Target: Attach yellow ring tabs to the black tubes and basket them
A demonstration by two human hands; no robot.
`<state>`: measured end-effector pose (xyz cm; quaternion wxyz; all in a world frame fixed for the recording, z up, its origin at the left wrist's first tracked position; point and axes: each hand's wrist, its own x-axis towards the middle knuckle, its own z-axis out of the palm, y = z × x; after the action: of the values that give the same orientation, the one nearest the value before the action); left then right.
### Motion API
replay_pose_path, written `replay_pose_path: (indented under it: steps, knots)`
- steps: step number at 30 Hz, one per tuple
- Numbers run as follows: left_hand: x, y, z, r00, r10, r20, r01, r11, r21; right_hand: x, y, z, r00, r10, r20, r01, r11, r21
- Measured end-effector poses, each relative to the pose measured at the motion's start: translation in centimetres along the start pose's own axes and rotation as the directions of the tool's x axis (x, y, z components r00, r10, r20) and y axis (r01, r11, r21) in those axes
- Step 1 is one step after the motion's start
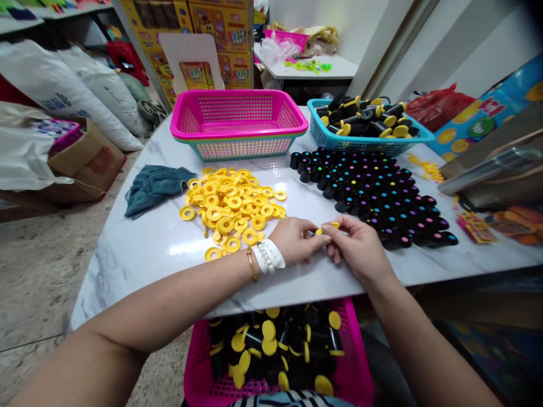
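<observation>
My left hand and my right hand meet above the front of the table, fingertips pinched together. Between them shows a yellow plastic piece, mostly hidden by the fingers; whether it is one piece or two I cannot tell. Left of my hands lies a loose heap of yellow plastic rings. On the right stand rows of short black cylinders with coloured dots on their ends, close to my right hand.
A pink basket stacked on a teal one stands at the table's back. Beside it, a blue basket holds black and yellow parts. A dark green cloth lies left. Below the front edge sits another pink basket of black pieces with yellow caps.
</observation>
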<state>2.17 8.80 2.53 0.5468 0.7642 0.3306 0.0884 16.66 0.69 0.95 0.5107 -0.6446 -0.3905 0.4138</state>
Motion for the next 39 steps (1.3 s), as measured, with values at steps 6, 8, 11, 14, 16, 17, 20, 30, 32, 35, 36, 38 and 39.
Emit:
replay_pose_path:
  steps: [6, 8, 11, 14, 16, 17, 20, 30, 32, 35, 36, 38, 39]
  knots:
    - [0.2, 0.2, 0.9, 0.987, -0.148, 0.068, 0.162, 0.919, -0.359, -0.1, 0.7, 0.3, 0.999, -0.045, 0.014, 0.043, 0.991, 0.131]
    - [-0.2, 0.0, 1.0, 0.996, -0.078, 0.035, 0.085, 0.951, -0.298, -0.3, 1.0, 0.5, 0.997, -0.076, -0.022, 0.079, 0.989, 0.124]
    - [-0.7, -0.5, 0.9, 0.996, 0.062, 0.060, -0.054, 0.989, -0.137, -0.4, 1.3, 0.4, 0.995, -0.083, -0.056, 0.091, 0.983, 0.161]
    - [-0.8, -0.6, 0.9, 0.993, 0.094, 0.071, -0.096, 0.995, 0.021, -0.3, 1.2, 0.0, 0.999, -0.017, -0.036, 0.025, 0.971, 0.238]
    - [-0.9, -0.4, 1.1, 0.997, 0.075, 0.030, -0.078, 0.993, 0.090, -0.3, 0.9, -0.1, 0.999, 0.006, -0.044, 0.005, 0.970, 0.245]
    - [-0.9, -0.2, 1.1, 0.997, 0.071, 0.010, -0.071, 0.990, 0.118, -0.2, 0.8, 0.0, 0.998, 0.004, -0.056, 0.009, 0.971, 0.238]
    - [-0.8, 0.0, 1.3, 0.995, 0.095, -0.029, -0.087, 0.974, 0.209, -0.3, 0.7, 0.3, 0.996, -0.015, -0.092, 0.035, 0.976, 0.216]
    - [-0.3, -0.4, 1.6, 0.978, 0.202, -0.052, -0.170, 0.916, 0.364, -0.8, -0.7, 0.1, 0.983, -0.035, -0.182, 0.066, 0.984, 0.167]
    - [-0.2, -0.5, 1.7, 0.975, 0.214, -0.061, -0.177, 0.912, 0.369, -0.8, -0.9, 0.0, 0.988, 0.001, -0.157, 0.029, 0.982, 0.187]
    - [-0.2, -0.6, 1.7, 0.973, 0.221, -0.068, -0.178, 0.903, 0.390, -0.9, -1.1, -0.1, 0.988, 0.032, -0.153, -0.003, 0.982, 0.188]
    - [-0.1, -0.6, 1.7, 0.973, 0.220, -0.067, -0.177, 0.903, 0.390, -0.9, -1.1, -0.1, 0.987, 0.031, -0.157, -0.002, 0.984, 0.178]
    - [-0.1, -0.6, 1.7, 0.974, 0.217, -0.061, -0.179, 0.910, 0.375, -1.0, -1.1, -0.2, 0.985, 0.022, -0.172, 0.004, 0.989, 0.147]
    - [-0.1, -0.6, 1.8, 0.975, 0.216, -0.059, -0.180, 0.915, 0.361, -1.0, -1.0, -0.2, 0.984, 0.024, -0.177, 0.000, 0.991, 0.134]
